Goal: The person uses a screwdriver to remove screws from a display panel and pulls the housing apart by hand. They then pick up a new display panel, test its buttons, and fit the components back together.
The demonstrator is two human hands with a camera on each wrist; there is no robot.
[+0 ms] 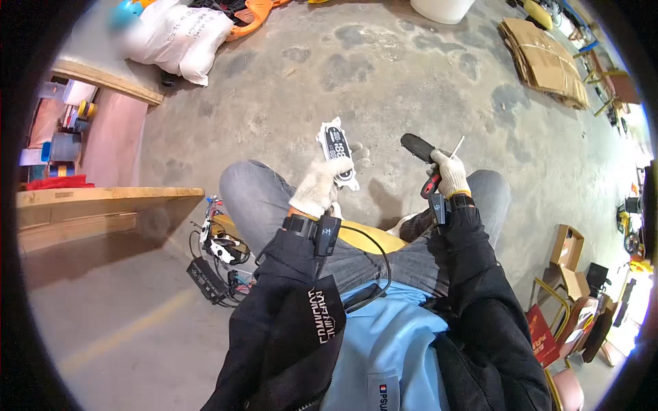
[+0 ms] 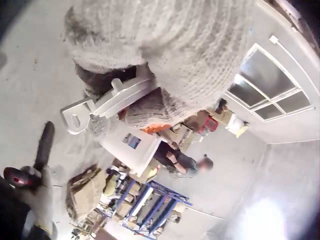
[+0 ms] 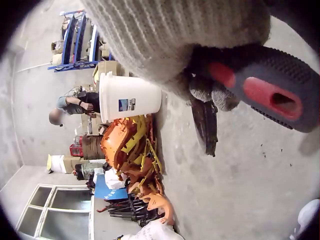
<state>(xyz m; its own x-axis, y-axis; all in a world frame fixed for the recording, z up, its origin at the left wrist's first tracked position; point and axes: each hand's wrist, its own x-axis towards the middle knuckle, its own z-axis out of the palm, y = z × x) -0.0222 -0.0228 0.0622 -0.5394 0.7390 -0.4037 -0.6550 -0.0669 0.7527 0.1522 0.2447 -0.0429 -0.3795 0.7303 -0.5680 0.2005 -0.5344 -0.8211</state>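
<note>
1. Display [image 1: 334, 147] in a white frame, in the head view: it is in the gloved left hand [image 1: 317, 188], above the floor [image 1: 384, 89] and near the left knee [image 1: 250, 185], its dark face with digits turned toward the camera
2. Head view, left grip: the thumb lies across the face near its lower end and fingers show past the far edge, pinching the display between them
3. Head view, right grip: the gloved right hand [image 1: 451, 177] is curled round a red and black tool [image 1: 430, 185] with a pale shaft [image 1: 457, 146]; a dark piece [image 1: 417, 146] juts from the same hand toward the display, apart from it
4. Head view, around: wired parts [image 1: 223, 246] and a black box [image 1: 205, 281] lie beside the left knee; a sack [image 1: 179, 41] and orange parts [image 1: 253, 17] are upper left, a bucket [image 1: 442, 8] at the top, cardboard [image 1: 545, 61] upper right
5. Left wrist view: fingers bend round the display's frame, and a slotted white tab [image 2: 75, 117] sticks out of the grip; beyond are another person [image 2: 182, 160], a blue rack [image 2: 152, 207] and a window [image 2: 270, 80]
6. Right wrist view: fingers wrap the tool, its holed end sticking out; the dark piece shows below the fingertips, and I cannot tell whether it touches the tool
</note>
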